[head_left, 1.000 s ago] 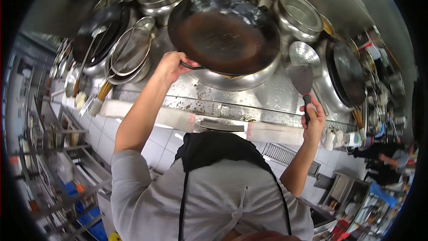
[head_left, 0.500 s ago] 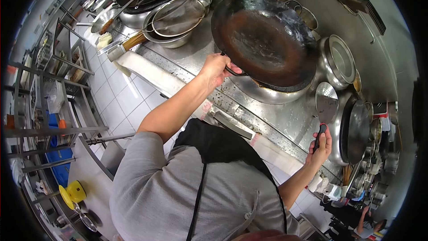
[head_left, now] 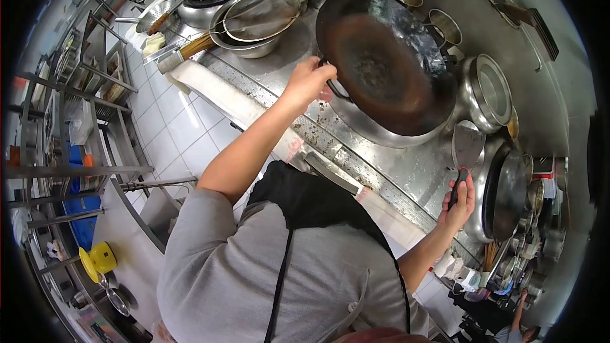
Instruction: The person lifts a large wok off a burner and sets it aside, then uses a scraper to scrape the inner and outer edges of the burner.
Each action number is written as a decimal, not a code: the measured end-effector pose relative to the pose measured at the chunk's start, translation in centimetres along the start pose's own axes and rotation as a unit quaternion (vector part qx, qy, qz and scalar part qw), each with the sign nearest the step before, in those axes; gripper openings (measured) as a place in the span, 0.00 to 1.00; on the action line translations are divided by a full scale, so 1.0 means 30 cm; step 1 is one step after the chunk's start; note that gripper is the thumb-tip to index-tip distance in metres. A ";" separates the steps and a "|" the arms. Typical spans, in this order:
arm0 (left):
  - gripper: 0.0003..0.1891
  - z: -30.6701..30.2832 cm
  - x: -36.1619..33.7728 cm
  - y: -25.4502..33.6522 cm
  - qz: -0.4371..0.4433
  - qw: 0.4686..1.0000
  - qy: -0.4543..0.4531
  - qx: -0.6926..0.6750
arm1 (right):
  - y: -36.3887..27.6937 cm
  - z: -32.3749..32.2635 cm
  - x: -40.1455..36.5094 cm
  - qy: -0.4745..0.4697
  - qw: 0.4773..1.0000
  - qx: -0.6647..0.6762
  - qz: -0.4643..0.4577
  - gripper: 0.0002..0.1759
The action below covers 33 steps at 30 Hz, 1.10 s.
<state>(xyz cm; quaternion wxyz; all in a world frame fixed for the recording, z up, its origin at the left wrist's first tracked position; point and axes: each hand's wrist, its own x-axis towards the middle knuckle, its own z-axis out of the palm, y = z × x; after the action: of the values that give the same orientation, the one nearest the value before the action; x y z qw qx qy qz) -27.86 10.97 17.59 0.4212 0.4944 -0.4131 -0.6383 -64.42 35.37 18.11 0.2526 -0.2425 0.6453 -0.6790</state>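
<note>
Head camera is showing the left hand (head_left: 308, 84) curling its fingers (head_left: 323, 73) tight around the loop handle of the large dark round steel wok (head_left: 387, 57), tilting it over the steel burner ring (head_left: 368, 132), seemingly for control. Meanwhile the right hand (head_left: 459, 203) is clasping the black-handled flat metal spatula (head_left: 466, 146), blade up, beside the wok above the steel counter (head_left: 406, 170).

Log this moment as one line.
left hand: holds wok by handle | right hand: holds spatula | wok: over steel ring
</note>
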 end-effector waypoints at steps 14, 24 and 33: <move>0.15 -0.048 -0.054 -0.010 0.550 0.675 -0.097 0.482 | 0.037 -0.073 0.008 0.036 0.999 0.031 -0.007 0.22; 0.19 -0.016 -0.022 -0.021 0.627 0.658 -0.023 0.417 | -0.007 -0.028 -0.003 0.023 0.999 0.031 -0.031 0.22; 0.22 -0.052 -0.003 0.097 0.600 0.746 0.085 0.276 | -0.041 0.041 0.006 0.022 0.999 0.022 -0.035 0.22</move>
<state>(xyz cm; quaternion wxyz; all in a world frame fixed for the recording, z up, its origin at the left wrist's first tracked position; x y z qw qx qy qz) -25.93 9.99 20.11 0.5959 0.2921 -0.7450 -0.0678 -63.79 34.38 19.41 0.2196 -0.2444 0.6269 -0.7064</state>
